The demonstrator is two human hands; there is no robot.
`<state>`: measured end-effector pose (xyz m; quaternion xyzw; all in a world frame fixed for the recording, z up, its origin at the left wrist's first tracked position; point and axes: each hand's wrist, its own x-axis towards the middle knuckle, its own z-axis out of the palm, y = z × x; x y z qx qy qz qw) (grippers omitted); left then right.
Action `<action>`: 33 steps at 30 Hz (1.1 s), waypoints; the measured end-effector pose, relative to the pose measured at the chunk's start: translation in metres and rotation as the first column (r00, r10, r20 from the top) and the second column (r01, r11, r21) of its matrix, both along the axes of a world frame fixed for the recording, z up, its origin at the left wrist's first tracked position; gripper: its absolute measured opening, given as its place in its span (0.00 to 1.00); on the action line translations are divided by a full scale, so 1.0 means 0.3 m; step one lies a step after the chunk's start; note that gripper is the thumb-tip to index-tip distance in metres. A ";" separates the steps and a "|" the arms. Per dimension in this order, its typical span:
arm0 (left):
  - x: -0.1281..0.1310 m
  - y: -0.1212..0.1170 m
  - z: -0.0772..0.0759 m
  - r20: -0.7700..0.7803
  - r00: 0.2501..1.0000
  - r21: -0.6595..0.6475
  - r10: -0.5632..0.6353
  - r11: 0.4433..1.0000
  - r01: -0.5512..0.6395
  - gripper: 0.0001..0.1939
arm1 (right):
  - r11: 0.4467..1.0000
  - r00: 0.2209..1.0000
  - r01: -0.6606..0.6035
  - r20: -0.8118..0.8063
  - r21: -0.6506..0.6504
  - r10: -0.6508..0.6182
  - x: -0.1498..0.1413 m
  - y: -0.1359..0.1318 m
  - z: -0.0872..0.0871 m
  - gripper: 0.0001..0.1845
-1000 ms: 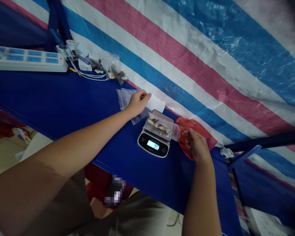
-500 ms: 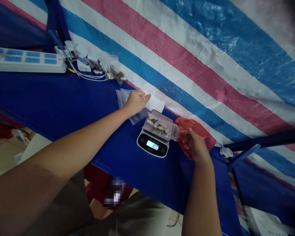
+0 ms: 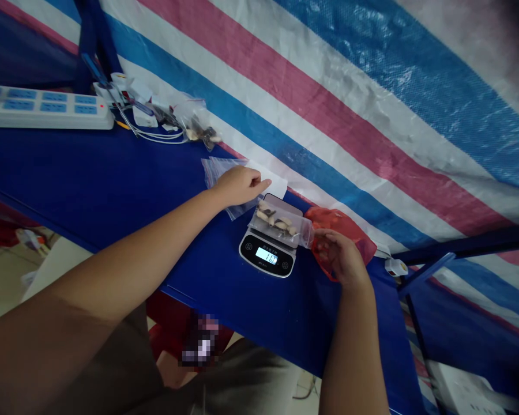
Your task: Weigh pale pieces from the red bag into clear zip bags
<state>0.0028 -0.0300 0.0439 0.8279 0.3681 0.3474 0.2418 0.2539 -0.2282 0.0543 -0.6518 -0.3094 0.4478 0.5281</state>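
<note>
- Several clear bags [image 3: 211,170] under the curled left hand [image 3: 239,185]; cannot tell if it grips.
- One filled bag [image 3: 277,222] on the scale [image 3: 266,256].
- Right hand [image 3: 339,253] loosely curled at the filled bag's end; cannot tell if pinching.

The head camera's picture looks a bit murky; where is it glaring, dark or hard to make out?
In the head view, the scale's display glows brightly, its last digit hard to read; glints dot the striped sheet in that head view, whose top right corner fades to dark; also in the head view, pixel blocks hide something below the table edge.
</note>
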 end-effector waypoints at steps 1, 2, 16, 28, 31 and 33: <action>-0.005 -0.001 0.004 -0.016 1.000 -0.006 -0.011 1.000 0.011 0.25 | 1.000 1.000 -0.013 -0.003 0.000 0.013 -0.001 0.000 0.000 0.14; -0.009 0.000 0.007 -0.032 0.999 -0.020 -0.032 0.999 0.031 0.27 | 1.000 1.000 -0.031 -0.003 -0.004 0.031 -0.002 0.000 0.000 0.15; 0.035 -0.080 0.026 0.070 0.932 -0.278 -0.357 0.890 0.362 0.16 | 0.934 0.873 -0.323 0.430 0.153 0.231 -0.074 0.023 -0.035 0.16; 0.067 -0.100 0.046 0.329 0.896 -0.250 -0.297 0.888 0.386 0.09 | 0.963 0.918 -0.199 0.380 0.183 0.118 -0.113 0.039 -0.065 0.35; 0.071 -0.114 0.076 0.407 0.891 -0.238 -0.204 0.918 0.318 0.08 | 0.950 0.947 -0.198 0.299 0.242 0.121 -0.120 0.044 -0.058 0.32; 0.083 -0.124 0.105 0.426 0.884 -0.230 -0.194 0.922 0.313 0.08 | 0.952 0.939 -0.206 0.321 0.228 0.126 -0.120 0.042 -0.046 0.25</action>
